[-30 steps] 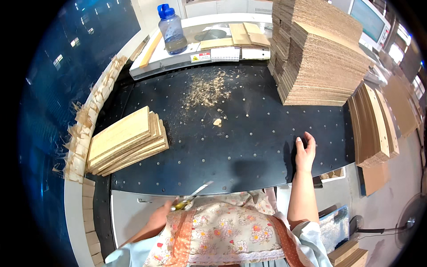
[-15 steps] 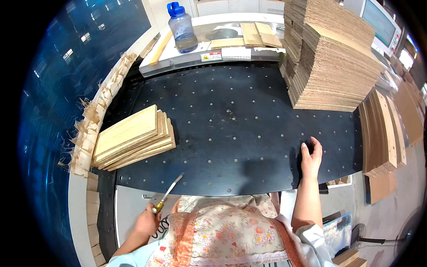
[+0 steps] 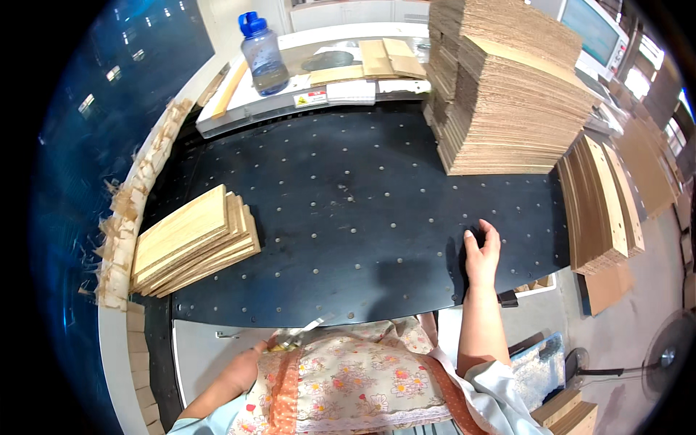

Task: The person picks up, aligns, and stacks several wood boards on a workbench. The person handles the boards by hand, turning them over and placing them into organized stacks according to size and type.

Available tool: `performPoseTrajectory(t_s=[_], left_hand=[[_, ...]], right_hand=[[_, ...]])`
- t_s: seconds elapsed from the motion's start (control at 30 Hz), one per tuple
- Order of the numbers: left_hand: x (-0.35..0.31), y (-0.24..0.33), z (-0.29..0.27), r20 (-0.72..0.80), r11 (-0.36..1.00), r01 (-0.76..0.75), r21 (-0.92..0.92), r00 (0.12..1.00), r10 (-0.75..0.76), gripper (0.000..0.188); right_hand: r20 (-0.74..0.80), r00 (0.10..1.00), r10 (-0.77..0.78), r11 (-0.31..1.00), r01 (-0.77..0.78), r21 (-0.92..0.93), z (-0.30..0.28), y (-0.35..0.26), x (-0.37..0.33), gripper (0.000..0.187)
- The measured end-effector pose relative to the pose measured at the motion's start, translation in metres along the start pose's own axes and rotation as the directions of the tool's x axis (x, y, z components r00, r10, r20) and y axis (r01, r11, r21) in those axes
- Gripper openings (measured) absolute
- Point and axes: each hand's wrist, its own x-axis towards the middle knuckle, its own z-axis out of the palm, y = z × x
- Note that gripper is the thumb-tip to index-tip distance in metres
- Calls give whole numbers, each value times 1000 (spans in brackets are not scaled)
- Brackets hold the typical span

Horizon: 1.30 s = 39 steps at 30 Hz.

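My left hand (image 3: 249,365) is low at the apron's left side, closed around what looks like an air blow gun (image 3: 288,341) with a yellowish body and a slim metal nozzle. Motion blurs it, and its nozzle points right, close to the black table's near edge. My right hand (image 3: 483,255) is over the right part of the black table (image 3: 348,254), thumb and fingers apart, holding nothing. A fanned stack of pale wooden boards (image 3: 190,235) lies on the table's left. At the back right stands a tall stack of brown particleboard panels (image 3: 507,109).
Behind the table, a white ledge carries a blue water bottle (image 3: 265,58) and several loose board pieces (image 3: 377,58). A rough, splintered padded edge (image 3: 138,192) runs along the left. More stacked panels (image 3: 594,206) stand beyond the right edge, with a fan (image 3: 667,355) on the floor.
My left hand has drawn the air blow gun in against the apron, its nozzle swinging lower and rightward. The whole view has shifted, moving the table leftward in it. My right hand keeps its pose.
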Motion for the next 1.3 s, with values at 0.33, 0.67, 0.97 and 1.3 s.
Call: performPoseTrajectory(t_s=[0.33,0.67,0.97,1.3], left_hand=[[41,78,-25,134,995,17,101,991,-30,43],[94,55,14,438,678,192,-709,874,211,41],[114,90,8,463,873,2,-487,849,256,38],[61,102,-51,100,975,-154,159,985,139,35]], right_hand=[[20,999,-26,998,27,-61,-1,-14,-2,42],[-183,916,358,775,-182,605,-44,3,-6,29],[-392,853,344,801,-49,596,-121,29,-34,22],[-6,996,85,896,-74,439,-55,-15,-37,24]])
